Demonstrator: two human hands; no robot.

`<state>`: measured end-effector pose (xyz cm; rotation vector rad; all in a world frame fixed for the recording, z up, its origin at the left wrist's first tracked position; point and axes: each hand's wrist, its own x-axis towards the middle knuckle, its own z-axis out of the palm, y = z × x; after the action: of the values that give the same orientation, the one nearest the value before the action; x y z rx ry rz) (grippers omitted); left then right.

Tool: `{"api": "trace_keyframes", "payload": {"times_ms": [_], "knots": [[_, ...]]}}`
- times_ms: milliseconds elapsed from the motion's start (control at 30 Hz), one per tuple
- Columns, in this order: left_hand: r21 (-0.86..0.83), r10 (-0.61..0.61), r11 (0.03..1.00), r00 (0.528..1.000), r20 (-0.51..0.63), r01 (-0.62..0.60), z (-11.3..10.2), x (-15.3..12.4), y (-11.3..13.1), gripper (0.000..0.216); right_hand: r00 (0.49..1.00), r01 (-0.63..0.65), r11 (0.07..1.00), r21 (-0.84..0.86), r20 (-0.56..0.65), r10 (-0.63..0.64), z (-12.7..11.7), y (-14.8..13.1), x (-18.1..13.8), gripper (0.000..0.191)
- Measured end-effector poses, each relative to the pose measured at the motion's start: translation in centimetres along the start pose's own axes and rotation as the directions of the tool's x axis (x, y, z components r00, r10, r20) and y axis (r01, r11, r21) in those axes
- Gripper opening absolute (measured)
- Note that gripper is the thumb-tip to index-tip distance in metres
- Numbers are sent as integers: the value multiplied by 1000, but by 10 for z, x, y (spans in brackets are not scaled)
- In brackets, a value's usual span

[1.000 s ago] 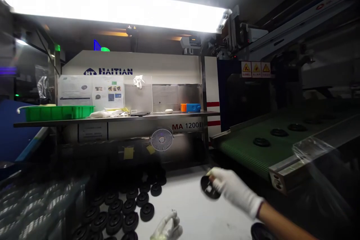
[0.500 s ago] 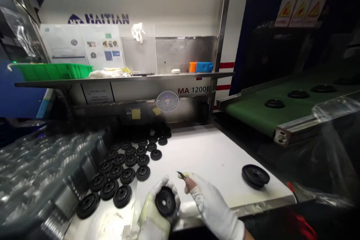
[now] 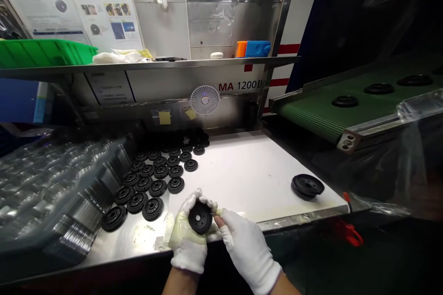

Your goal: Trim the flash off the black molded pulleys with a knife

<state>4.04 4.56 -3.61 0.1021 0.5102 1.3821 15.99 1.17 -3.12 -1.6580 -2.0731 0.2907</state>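
Note:
My left hand (image 3: 187, 235), in a white glove, is closed round a round black plastic wheel (image 3: 200, 217) and holds it over the front edge of the white worktable (image 3: 252, 175). My right hand (image 3: 242, 242), also gloved, is pinched together at the wheel's right rim, with a small tool barely showing between the fingers. Several more black wheels (image 3: 152, 182) lie in rows on the table to the left. Another black wheel (image 3: 307, 186) sits alone near the table's right edge.
Clear plastic blister trays (image 3: 51, 184) are stacked at the left. A green conveyor belt (image 3: 346, 110) at the right carries more black wheels. A steel shelf (image 3: 148, 65) above holds a green bin (image 3: 41, 51), rags and blue and orange boxes. A small fan (image 3: 205, 99) hangs below it.
The view has tipped down from the machine to the worktable. The wheel went from my right hand to my left, and my right hand closed in on its rim.

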Motion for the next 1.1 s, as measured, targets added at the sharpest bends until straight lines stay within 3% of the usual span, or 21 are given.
{"api": "trace_keyframes", "payload": {"times_ms": [200,433,633,800,1100], "knots": [[-34,44,998,999,15,-44,-1,0,-3,9,999,-26,999,21,24,25,3,-3,-8,27],[-38,152,987,986,-71,-155,10,-2,-4,7,999,-12,998,55,34,10,9,-11,-13,28],[165,39,986,997,-59,-29,0,-9,2,27,999,-13,995,104,33,9,10,-5,-11,28],[30,16,999,999,-42,-15,-4,-6,5,20,999,-40,997,59,11,39,11,-3,-10,28],[-25,157,987,978,-140,-162,6,3,0,11,1000,-27,997,73,3,27,22,-15,-15,29]]}}
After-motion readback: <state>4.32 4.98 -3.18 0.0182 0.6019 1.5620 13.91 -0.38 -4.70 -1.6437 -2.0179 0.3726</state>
